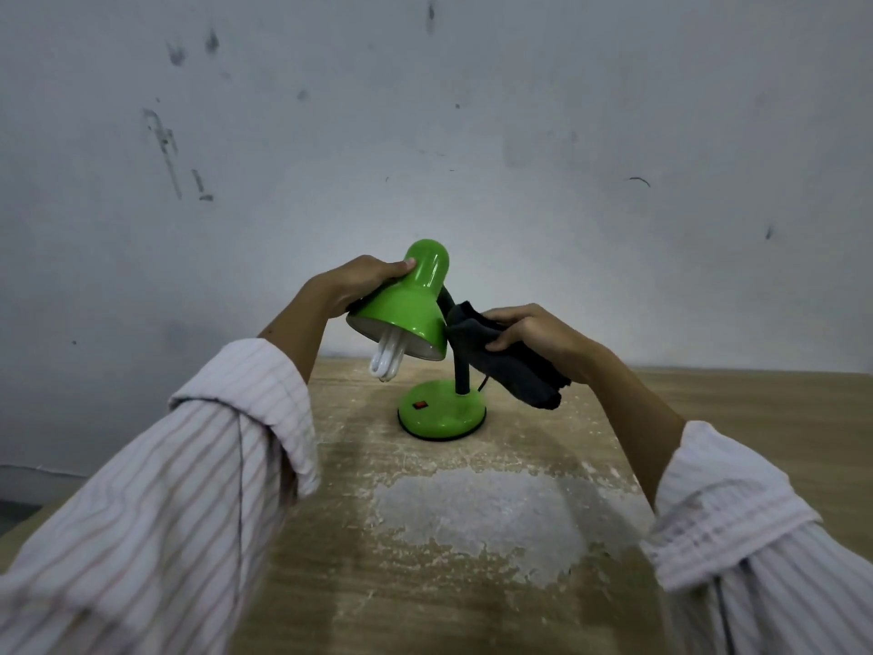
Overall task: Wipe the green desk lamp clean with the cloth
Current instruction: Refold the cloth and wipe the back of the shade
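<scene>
Worn wooden table (472, 536) stood against scuffed wall (425, 111). Green desk lamp (411, 319) sat mid-table; no readable writing. Left hand (352, 286) gripped its shade. Right hand (534, 335) clutched dark cloth (515, 359) beside shade's right rim.

Both arms wear a loose, long-sleeved shirt of pale pinkish-white cloth with thin darker stripes running lengthwise. The left sleeve (189, 465) and right sleeve (756, 536) are each folded back into a wide cuff, leaving forearms bare.
</scene>
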